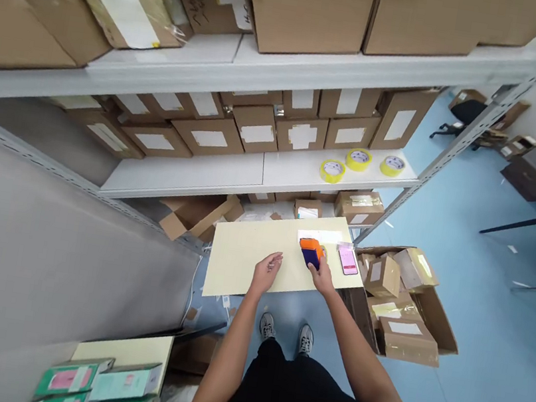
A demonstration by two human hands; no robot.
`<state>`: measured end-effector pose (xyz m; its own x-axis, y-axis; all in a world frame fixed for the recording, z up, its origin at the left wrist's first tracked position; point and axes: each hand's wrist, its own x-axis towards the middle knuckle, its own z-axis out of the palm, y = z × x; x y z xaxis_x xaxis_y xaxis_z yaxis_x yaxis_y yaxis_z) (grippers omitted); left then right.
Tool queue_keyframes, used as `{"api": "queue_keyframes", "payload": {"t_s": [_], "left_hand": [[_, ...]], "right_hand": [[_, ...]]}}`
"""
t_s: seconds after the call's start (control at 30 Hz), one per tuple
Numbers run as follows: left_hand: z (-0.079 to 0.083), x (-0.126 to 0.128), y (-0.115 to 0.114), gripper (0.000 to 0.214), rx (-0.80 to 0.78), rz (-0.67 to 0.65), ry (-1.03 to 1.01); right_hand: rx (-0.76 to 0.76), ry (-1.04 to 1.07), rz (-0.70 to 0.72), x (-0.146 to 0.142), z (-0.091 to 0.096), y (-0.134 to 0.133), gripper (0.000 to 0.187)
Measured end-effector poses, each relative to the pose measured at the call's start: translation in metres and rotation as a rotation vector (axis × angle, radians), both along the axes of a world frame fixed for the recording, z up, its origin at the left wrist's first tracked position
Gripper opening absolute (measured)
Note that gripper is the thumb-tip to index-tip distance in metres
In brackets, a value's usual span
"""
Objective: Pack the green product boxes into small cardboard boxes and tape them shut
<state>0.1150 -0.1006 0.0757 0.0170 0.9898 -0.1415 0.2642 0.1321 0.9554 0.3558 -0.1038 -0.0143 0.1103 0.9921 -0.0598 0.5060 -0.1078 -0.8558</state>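
Note:
My right hand is closed around an orange and dark blue handheld thing, held over the right half of a pale yellow tabletop. Its exact kind is too small to tell. Over the middle of that tabletop, my left hand has its fingers loosely bent and apart, with no object clearly visible in them. A white paper lies just behind the orange thing. To the right of my right hand rests a phone with a pink screen.
Rolls of yellow tape and labelled cardboard boxes fill parts of the shelf ahead. An open carton of small boxes stands right of the table. Green and pink packages lie at lower left, beside a grey wall.

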Motion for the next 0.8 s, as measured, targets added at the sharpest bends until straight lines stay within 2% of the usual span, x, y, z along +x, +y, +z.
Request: {"api": "queue_keyframes", "payload": {"t_s": [0.17,0.27,0.33,0.43,0.53,0.67,0.8], "left_hand": [[0.075,-0.014,0.042,0.039,0.214,-0.075,0.031],[0.116,-0.03,0.063,0.039,0.239,-0.239,0.034],[0.134,-0.042,0.073,0.037,0.185,-0.373,0.022],[0.147,-0.058,0.084,0.033,0.117,-0.496,-0.023],[0.15,-0.07,0.087,0.028,0.126,-0.527,-0.05],[0.154,-0.081,0.087,0.021,0.251,-0.418,0.001],[0.171,-0.085,0.091,0.019,0.495,-0.271,0.152]], "right_hand": [[0.144,-0.027,0.041,-0.027,0.067,-0.008,0.055],[0.244,-0.067,0.114,-0.04,0.099,-0.007,0.049],[0.292,-0.09,0.147,-0.047,0.117,-0.005,0.049],[0.369,-0.109,0.204,-0.057,0.137,-0.004,0.051],[0.404,-0.131,0.248,-0.068,0.153,-0.004,0.05],[0.386,-0.157,0.258,-0.084,0.169,-0.001,0.042],[0.365,-0.162,0.249,-0.086,0.177,0.012,0.036]]}}
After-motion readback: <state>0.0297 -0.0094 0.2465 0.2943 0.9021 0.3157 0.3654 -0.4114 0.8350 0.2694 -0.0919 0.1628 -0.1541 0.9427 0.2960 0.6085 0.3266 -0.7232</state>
